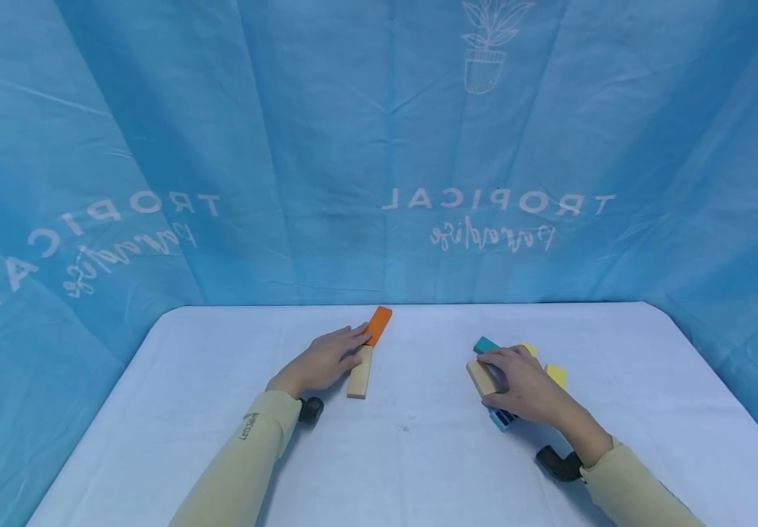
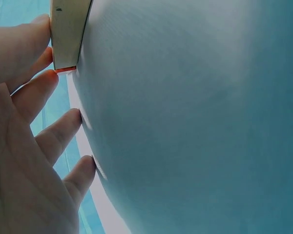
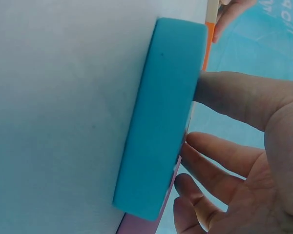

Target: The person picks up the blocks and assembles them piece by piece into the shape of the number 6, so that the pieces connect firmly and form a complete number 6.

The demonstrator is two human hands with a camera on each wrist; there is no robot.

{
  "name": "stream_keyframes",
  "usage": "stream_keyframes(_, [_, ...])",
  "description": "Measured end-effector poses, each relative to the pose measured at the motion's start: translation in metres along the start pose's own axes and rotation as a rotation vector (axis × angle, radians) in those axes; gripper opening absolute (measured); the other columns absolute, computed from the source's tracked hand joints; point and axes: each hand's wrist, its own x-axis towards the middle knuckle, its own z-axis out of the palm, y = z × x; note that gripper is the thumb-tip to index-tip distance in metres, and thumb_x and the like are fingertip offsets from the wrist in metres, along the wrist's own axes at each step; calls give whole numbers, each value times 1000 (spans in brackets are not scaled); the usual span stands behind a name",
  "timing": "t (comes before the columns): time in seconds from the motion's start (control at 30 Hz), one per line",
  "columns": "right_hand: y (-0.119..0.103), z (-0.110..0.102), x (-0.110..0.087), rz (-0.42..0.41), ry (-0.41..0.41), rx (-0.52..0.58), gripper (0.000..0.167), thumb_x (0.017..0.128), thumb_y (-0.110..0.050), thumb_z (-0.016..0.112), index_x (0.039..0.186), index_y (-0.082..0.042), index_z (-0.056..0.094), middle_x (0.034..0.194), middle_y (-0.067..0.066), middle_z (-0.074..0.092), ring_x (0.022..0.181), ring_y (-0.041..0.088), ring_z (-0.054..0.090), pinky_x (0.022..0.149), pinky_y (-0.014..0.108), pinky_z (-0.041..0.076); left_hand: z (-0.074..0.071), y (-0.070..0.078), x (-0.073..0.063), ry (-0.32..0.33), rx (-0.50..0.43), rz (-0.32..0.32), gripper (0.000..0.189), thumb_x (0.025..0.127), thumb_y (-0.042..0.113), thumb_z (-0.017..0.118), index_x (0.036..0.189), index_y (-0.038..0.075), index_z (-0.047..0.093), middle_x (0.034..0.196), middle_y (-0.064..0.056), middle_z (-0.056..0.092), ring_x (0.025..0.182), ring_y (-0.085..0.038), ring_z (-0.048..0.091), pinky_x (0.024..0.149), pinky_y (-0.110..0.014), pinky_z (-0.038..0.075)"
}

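On the left of the table, an orange block (image 1: pixel 379 326) and a plain wooden block (image 1: pixel 360 373) lie end to end in a slanting line. My left hand (image 1: pixel 329 359) rests beside them, its fingertips at the orange block and its thumb along the wooden one; its other fingers (image 2: pixel 63 134) are spread at the table. Over on the right, my right hand (image 1: pixel 524 384) grips another wooden block (image 1: pixel 481 378) between thumb and fingers. A blue block (image 3: pixel 161 117) sits close by its thumb, and a purple block (image 3: pixel 139 225) shows partly behind that.
Around the right hand lie a teal block (image 1: pixel 486 345) and yellow blocks (image 1: pixel 556 375), partly covered by the hand. A white cloth covers the table (image 1: pixel 405 468). Blue printed fabric (image 1: pixel 326 146) hangs along the far edge and both sides.
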Motion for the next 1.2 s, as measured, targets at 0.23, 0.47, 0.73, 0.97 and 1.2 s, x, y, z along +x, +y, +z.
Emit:
stream_keyframes(0.23, [-1,0,0,-6,17,7,65,78,-25,88,135,-5,62,134,17,60,121,37,48,91,57,47,0,1,0,1,-1,-6,52,106,25,52,155,11,40,164,-5,29,150,-32,26,120,-55,22])
stream_keyframes(0.47, [0,2,0,-19,43,25,63,78,-23,87,132,-4,64,131,16,61,119,36,50,91,56,47,0,2,0,-1,5,-16,52,106,27,52,155,12,40,164,-4,29,150,-32,26,120,-55,22])
stream_keyframes(0.73, [-1,1,1,2,56,50,62,77,-25,86,131,-4,64,130,15,62,118,34,50,89,55,49,1,1,1,-2,6,-22,53,106,26,53,155,12,40,164,-4,29,150,-31,26,120,-54,22])
stream_keyframes(0.97, [-7,-1,-1,-1,68,74,61,78,-27,85,132,-6,64,129,14,62,118,32,50,86,53,51,2,1,1,-5,8,-27,53,106,26,52,155,12,40,164,-4,29,150,-31,26,120,-54,23])
stream_keyframes(1.2, [-16,-2,-2,1,62,108,61,78,-28,86,132,-8,65,130,13,61,120,32,50,89,52,52,1,1,1,-8,15,-18,53,106,26,52,156,12,39,164,-4,29,151,-31,25,121,-54,22])
